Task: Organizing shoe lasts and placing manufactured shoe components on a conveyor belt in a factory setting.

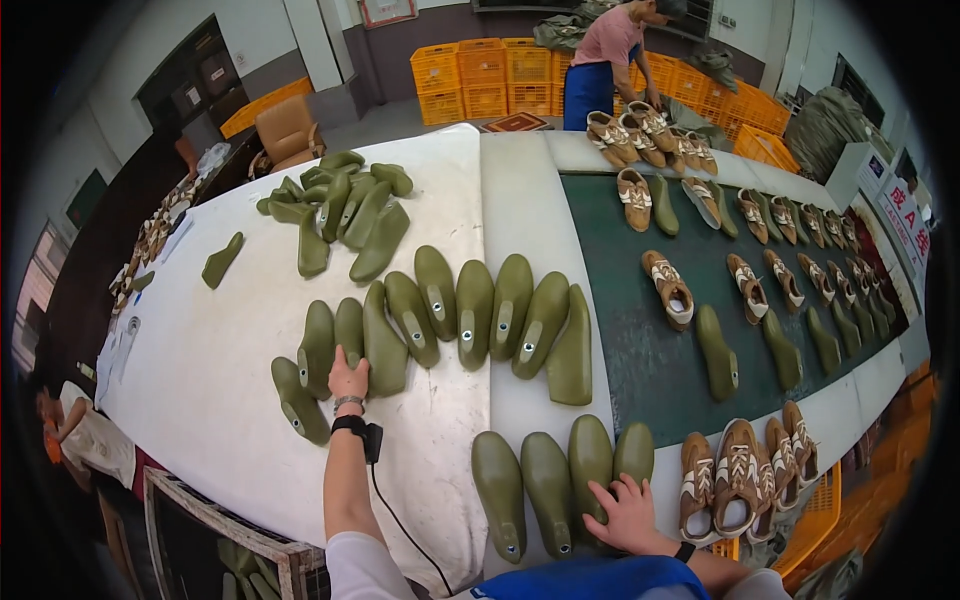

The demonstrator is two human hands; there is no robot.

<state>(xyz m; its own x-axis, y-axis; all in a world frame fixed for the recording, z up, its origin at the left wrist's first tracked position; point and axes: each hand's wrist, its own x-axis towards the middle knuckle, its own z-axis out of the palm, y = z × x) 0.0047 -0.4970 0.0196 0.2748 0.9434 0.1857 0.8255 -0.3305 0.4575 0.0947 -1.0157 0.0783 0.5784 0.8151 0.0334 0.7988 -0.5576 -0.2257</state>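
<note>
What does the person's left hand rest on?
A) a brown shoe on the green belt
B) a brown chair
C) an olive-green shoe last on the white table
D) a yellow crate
C: the left hand lies on a green last in the row on the white table, far from the shoes.

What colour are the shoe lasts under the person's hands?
Olive green, seen in the head view: shoe lasts on the white table.

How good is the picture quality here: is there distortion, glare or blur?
Head view: strong fisheye, so the white table edges curve and the corners go black; lighting is even and soft, with mild sheen on the green shoe lasts; left hand and right hand look sharp.
</note>
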